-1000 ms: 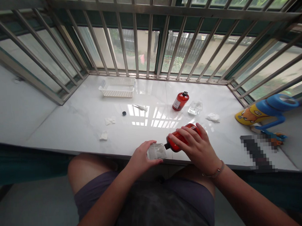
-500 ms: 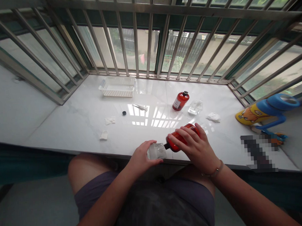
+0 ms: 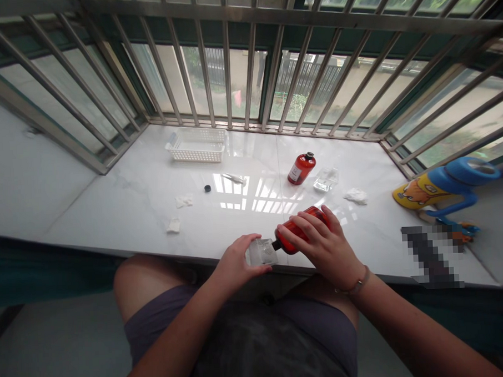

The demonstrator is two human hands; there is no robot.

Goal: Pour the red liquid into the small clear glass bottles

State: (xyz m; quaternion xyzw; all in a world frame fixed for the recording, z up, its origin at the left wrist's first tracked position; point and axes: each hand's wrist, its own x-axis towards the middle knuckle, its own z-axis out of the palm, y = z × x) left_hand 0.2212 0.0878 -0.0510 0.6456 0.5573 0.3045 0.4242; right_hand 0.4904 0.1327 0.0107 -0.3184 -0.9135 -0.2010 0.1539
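Note:
My left hand [image 3: 238, 264] is closed around the sides of a small clear plastic box [image 3: 262, 252] at the counter's front edge. In my right hand [image 3: 323, 246] is a red bottle [image 3: 292, 239], tipped so that its black neck points left, at the mouth of the box. Whether liquid is flowing cannot be made out. A second red bottle [image 3: 301, 168], with a white label and black top, stands upright farther back. Beside it sits another clear plastic box [image 3: 325, 179]. A small black cap [image 3: 207, 189] lies left of the middle.
A white perforated basket [image 3: 198, 153] is at the back left. White tweezers [image 3: 233, 179] lie in front of it. Crumpled white tissue [image 3: 355, 196] and small white pieces [image 3: 173, 226] are on the counter. A blue and yellow water bottle [image 3: 435, 187] lies right. Metal bars [image 3: 253, 71] line the window.
The red bottle in my right hand has shifted slightly left, so its neck reaches a little further over the box. My left hand has hardly moved.

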